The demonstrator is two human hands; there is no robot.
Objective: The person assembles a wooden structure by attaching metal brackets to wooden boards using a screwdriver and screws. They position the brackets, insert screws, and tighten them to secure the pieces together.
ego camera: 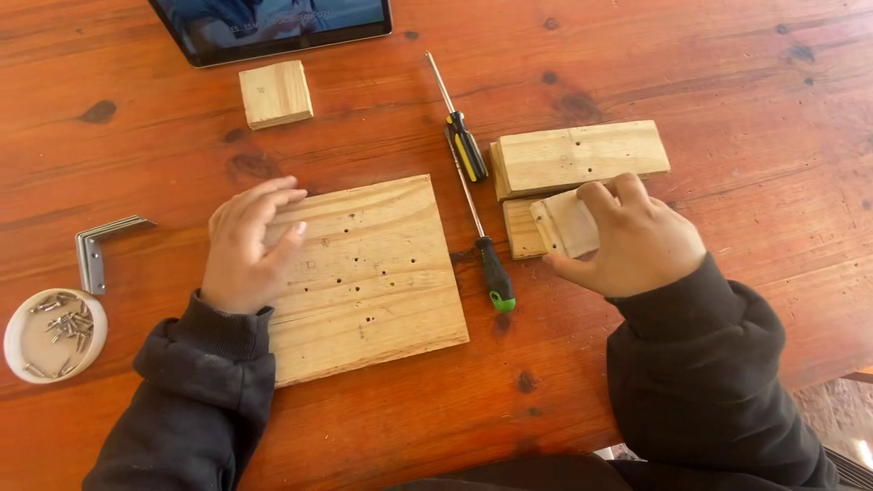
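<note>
My left hand [247,241] lies flat on the left edge of a square wooden board [373,273] dotted with small holes. My right hand [627,238] grips a small pale wooden block [566,224], held just above another small block [522,229]. Behind them lies a longer wooden piece [582,155] with holes. Between the board and the blocks lie two screwdrivers: one with a green-black handle [496,275] and one with a yellow-black handle [466,145].
A small square wooden block [275,93] sits at the back left near a dark tablet [273,27]. Metal angle brackets [98,247] and a white dish of screws [53,335] lie at the left on the reddish wooden table [727,82].
</note>
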